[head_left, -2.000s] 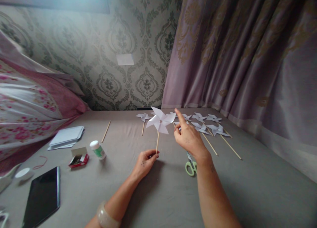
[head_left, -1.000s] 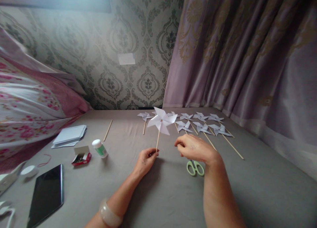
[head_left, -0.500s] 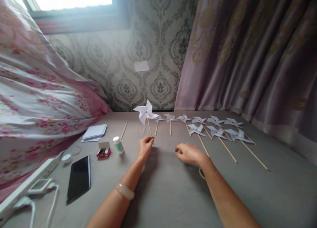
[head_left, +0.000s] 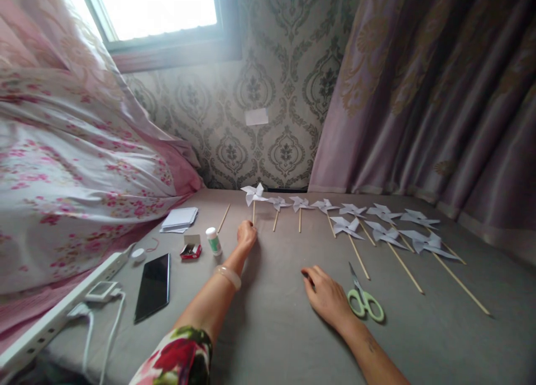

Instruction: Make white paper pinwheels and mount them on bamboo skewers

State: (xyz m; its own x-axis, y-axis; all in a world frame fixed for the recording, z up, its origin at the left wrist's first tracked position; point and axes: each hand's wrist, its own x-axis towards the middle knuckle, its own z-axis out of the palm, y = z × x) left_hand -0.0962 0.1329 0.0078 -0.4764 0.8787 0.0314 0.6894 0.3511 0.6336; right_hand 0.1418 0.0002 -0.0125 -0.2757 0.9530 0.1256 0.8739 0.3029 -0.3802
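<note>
My left hand (head_left: 247,236) is closed round the lower stick of a white paper pinwheel (head_left: 253,194), whose blades stand at the left end of the back row. How far the stick touches the cloth is hidden by my fingers. My right hand (head_left: 329,297) hovers low over or lies on the grey cloth, loosely curved, thumb and fingers apart, with nothing seen in it. Just right of it lie scissors (head_left: 365,304) with pale green handles, blades pointing away. Several finished pinwheels (head_left: 347,227) lie in rows at the back and right, their sticks toward me.
Left of the held pinwheel lies a bare stick (head_left: 224,218). Nearby are a white-capped bottle (head_left: 213,241), a small open red box (head_left: 191,248), a stack of white paper (head_left: 179,220), a black phone (head_left: 153,288) and a power strip (head_left: 69,309) with cables.
My left hand has moved forward and lowered the pinwheel toward the row. My right hand has drawn back toward me, and the scissors are now uncovered. The view has shifted slightly.
</note>
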